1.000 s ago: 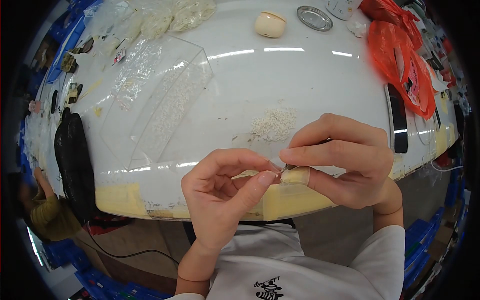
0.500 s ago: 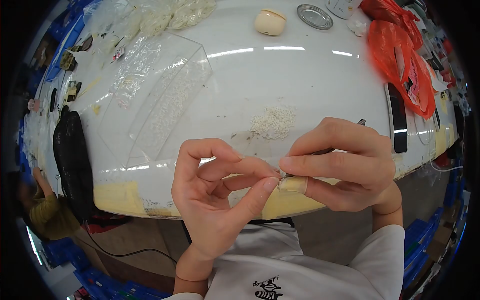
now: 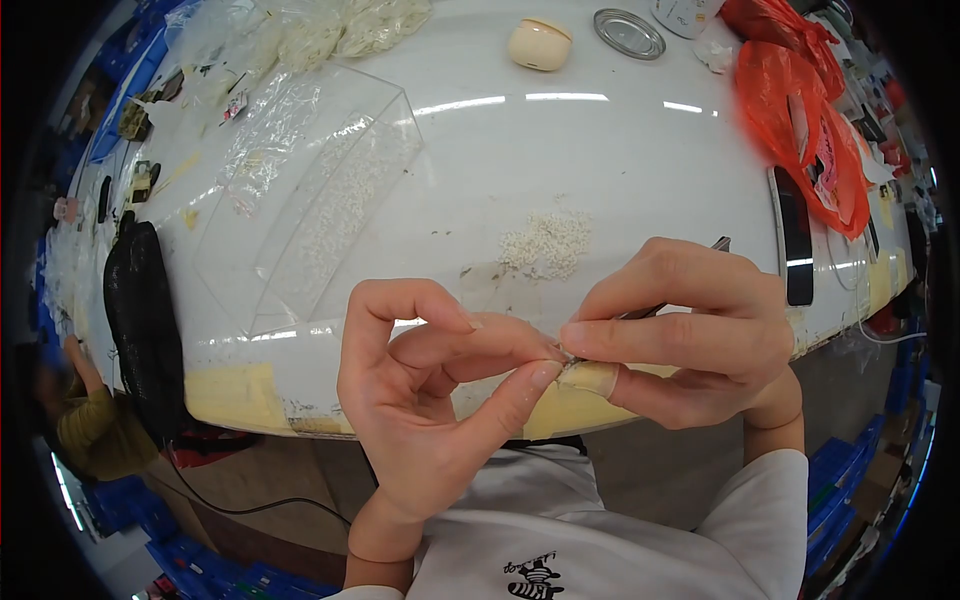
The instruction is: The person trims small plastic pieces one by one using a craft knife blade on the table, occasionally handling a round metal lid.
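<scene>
Thumb and index finger of my left hand [image 3: 430, 390] are pinched together on something tiny, mostly hidden by the fingertips. My right hand [image 3: 690, 330] meets it there, its fingertips closed at the same spot. A slim dark metal tool [image 3: 721, 244] lies within my right hand; its back end sticks out behind the knuckles and its tip is hidden. Yellow tape [image 3: 588, 378] wraps the right thumb. Just beyond the hands, a small heap of white beads [image 3: 548, 244] lies on the white table [image 3: 480, 150].
A clear plastic tray [image 3: 345, 195] with scattered white beads stands at left, near plastic bags [image 3: 310, 35]. A black padded object [image 3: 145, 300] lies at the left edge. At right are a phone [image 3: 795, 235] and red bags [image 3: 800, 120]; a cream container [image 3: 540, 44] and metal lid [image 3: 630, 33] sit behind.
Both hands stay nearly in place, fingertips still together. My left hand has shifted very slightly to the left and its wrist has turned a little.
</scene>
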`<state>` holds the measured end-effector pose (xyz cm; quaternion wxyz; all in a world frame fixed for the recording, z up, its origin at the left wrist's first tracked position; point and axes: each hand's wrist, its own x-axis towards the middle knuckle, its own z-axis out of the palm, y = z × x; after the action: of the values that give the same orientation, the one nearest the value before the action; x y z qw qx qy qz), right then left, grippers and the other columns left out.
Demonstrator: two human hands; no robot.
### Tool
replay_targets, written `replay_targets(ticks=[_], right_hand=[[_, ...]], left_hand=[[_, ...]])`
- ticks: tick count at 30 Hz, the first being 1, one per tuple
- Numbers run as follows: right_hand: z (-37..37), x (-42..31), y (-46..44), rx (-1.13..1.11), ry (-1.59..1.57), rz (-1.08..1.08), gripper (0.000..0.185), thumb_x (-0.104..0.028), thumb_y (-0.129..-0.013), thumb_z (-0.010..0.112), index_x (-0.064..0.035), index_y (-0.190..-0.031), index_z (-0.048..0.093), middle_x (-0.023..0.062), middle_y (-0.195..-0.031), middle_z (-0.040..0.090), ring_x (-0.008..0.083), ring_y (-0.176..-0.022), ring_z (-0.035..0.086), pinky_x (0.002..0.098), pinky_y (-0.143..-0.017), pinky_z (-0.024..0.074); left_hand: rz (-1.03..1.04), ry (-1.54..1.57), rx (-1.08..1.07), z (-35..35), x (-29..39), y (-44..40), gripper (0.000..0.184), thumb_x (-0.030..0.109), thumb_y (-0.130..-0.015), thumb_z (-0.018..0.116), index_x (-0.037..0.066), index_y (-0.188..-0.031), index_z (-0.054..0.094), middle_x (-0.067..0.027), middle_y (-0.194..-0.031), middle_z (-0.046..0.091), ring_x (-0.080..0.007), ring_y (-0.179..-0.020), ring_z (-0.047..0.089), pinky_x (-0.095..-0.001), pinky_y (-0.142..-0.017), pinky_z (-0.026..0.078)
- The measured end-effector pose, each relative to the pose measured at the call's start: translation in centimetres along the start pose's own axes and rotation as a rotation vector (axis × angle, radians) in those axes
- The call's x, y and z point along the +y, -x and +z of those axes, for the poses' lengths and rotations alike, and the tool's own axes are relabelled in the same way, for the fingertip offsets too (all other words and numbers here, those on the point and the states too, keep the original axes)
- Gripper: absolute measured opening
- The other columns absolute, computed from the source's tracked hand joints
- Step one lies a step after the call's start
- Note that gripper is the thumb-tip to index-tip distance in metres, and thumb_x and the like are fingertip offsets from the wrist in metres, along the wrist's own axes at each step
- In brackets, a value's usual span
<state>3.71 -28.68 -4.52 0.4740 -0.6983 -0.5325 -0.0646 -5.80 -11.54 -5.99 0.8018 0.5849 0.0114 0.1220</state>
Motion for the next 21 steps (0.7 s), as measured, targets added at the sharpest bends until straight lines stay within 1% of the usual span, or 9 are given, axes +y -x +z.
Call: replay_targets(ticks=[6, 9, 12, 15, 21], right_hand=[[-0.08, -0.21, 0.16, -0.014, 0.004, 0.005, 0.032, -0.003, -0.057, 0.073, 0.0013, -0.089, 0.071, 0.0117, -0.077, 0.064, 0.0169, -0.058, 0.059, 0.0240, -0.048, 0.0448], [-0.21, -0.05, 0.22, -0.022, -0.018, -0.012, 0.031, -0.003, -0.058, 0.073, 0.0011, -0.089, 0.071, 0.0115, -0.077, 0.064, 0.0169, -0.058, 0.059, 0.0239, -0.048, 0.0451], [-0.34, 0.17, -0.08, -0.019, -0.036, -0.026, 0.030, -0.002, -0.060, 0.073, 0.0011, -0.089, 0.071, 0.0112, -0.077, 0.064, 0.0167, -0.059, 0.059, 0.0238, -0.049, 0.0457], [-0.32, 0.19, -0.16, -0.011, -0.058, -0.022, 0.029, -0.001, -0.060, 0.073, 0.0009, -0.090, 0.071, 0.0112, -0.078, 0.064, 0.0166, -0.059, 0.060, 0.0238, -0.050, 0.0463], [-0.36, 0.06, -0.14, -0.028, -0.059, -0.011, 0.031, 0.000, -0.061, 0.072, 0.0007, -0.092, 0.071, 0.0119, -0.080, 0.065, 0.0167, -0.060, 0.059, 0.0236, -0.051, 0.0463]], left_hand=[[0.063, -0.136, -0.053, -0.02, 0.15, -0.05, 0.044, -0.015, -0.076, 0.066, 0.004, -0.100, 0.034, -0.0175, -0.082, 0.067, -0.0206, -0.083, 0.068, -0.0293, -0.078, 0.055], [0.059, -0.098, -0.054, -0.05, -0.06, -0.19, 0.045, -0.014, -0.076, 0.067, 0.004, -0.099, 0.034, -0.0171, -0.081, 0.067, -0.0194, -0.081, 0.068, -0.0279, -0.074, 0.055], [-0.059, 0.048, -0.003, -0.01, -0.03, -0.25, 0.044, -0.012, -0.076, 0.068, 0.004, -0.098, 0.033, -0.0168, -0.079, 0.067, -0.0180, -0.079, 0.067, -0.0262, -0.070, 0.056], [-0.100, 0.107, 0.010, -0.07, -0.09, -0.32, 0.044, -0.010, -0.076, 0.069, 0.004, -0.098, 0.033, -0.0166, -0.077, 0.067, -0.0171, -0.077, 0.067, -0.0249, -0.066, 0.055], [-0.080, 0.070, -0.009, -0.22, 0.00, -0.30, 0.045, -0.010, -0.076, 0.069, 0.004, -0.098, 0.033, -0.0164, -0.078, 0.067, -0.0174, -0.078, 0.067, -0.0283, -0.072, 0.056]])
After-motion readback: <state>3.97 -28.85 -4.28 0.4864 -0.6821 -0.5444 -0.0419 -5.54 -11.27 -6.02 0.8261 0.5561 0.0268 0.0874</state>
